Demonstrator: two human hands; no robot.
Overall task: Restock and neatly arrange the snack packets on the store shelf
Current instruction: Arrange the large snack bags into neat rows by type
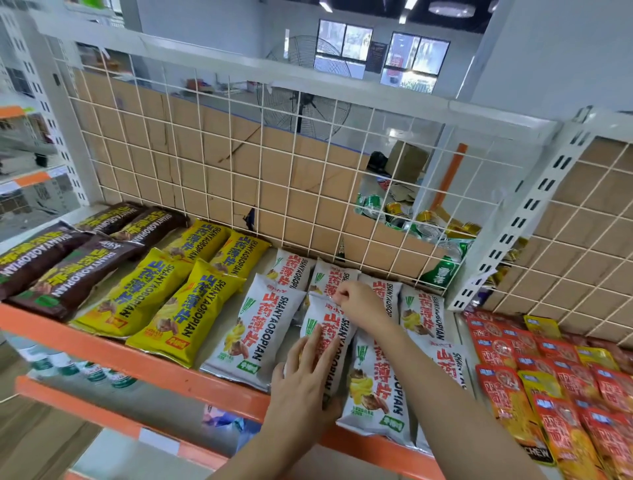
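bright, even indoor light: ceiling lamps (410, 4) glow at the top of the frame, windows (416, 56) at upper centre are washed out. shadows stay soft. wide-angle distortion bends the shelf edge (137, 363). the far left is smeared and blurred, while the centre packets (253, 329) are sharp.

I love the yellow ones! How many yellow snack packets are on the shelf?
4 shiny yellow plastic snack packets: two at the front, left and right, and two behind them, left and right. Others may be hidden underneath.
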